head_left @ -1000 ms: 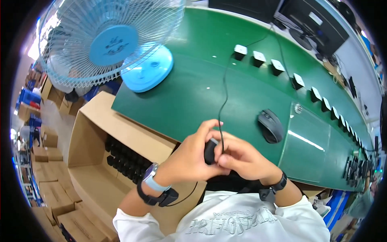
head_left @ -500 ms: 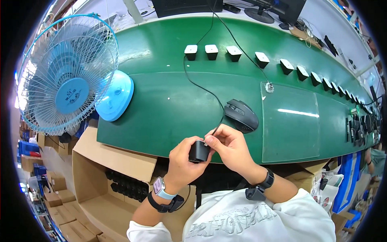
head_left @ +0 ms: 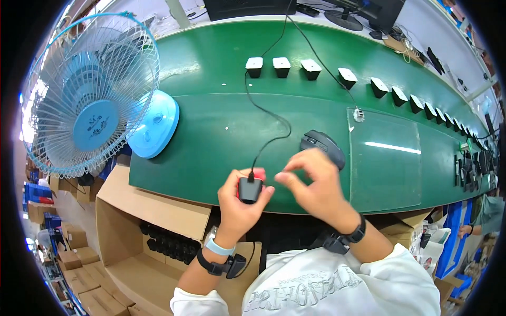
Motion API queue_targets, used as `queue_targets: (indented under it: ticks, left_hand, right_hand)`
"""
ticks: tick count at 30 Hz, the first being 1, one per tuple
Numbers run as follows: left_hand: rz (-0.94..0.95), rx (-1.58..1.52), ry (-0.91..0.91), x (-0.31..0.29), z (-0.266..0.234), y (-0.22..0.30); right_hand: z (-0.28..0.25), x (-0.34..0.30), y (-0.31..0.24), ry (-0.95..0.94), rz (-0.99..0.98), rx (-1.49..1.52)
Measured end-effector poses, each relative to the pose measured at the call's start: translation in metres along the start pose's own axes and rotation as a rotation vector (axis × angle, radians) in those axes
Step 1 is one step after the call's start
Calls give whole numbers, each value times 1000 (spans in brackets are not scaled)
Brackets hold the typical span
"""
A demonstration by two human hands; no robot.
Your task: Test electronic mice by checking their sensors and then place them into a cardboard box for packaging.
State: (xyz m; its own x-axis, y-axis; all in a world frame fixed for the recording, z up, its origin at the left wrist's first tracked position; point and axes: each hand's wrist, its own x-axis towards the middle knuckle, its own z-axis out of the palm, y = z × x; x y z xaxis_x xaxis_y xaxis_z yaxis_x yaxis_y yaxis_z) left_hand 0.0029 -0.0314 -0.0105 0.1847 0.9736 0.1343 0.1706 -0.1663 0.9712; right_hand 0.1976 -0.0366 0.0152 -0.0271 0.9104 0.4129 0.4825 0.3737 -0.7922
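Note:
My left hand point(head_left: 238, 203) grips a small black tapered box point(head_left: 249, 190) above the front edge of the green table. A thin black cable point(head_left: 284, 136) runs into the top of the box and curves back over the table. Red shows on the fingers and along the box's edge; whether it is light or a coloured part I cannot tell. Just to the right, my right hand point(head_left: 320, 184) is off the box, slightly blurred, thumb and bent forefinger apart with nothing between them. Behind it lies a black computer mouse point(head_left: 322, 147), partly covered by the hand.
A row of black boxes with white tops point(head_left: 281, 64) curves along the table's far side. A blue fan point(head_left: 95, 124) stands left. A clear sheet point(head_left: 387, 174) lies right, with a small white plug point(head_left: 359, 115) at its corner. An open carton point(head_left: 153, 197) holding black pieces sits below.
My right hand has let go of the cable end and moved right. The cable now sits in the box, which has turned in my left hand, and red has appeared around it.

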Motion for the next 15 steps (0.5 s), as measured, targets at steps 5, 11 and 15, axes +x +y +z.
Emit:
queue_targets:
  ticks: [5,11,15]
  left_hand:
    - [-373,-492,-51,9,-16,2]
    - [-413,-1017,-191,12,-5,-1]
    - [-375,-879,-173,7,3,-1]
  right_hand:
    - [-36,5,31,64,15,-765]
    - [-15,-7,31,85,360,206]
    - [22,-17,5,97,475,692]
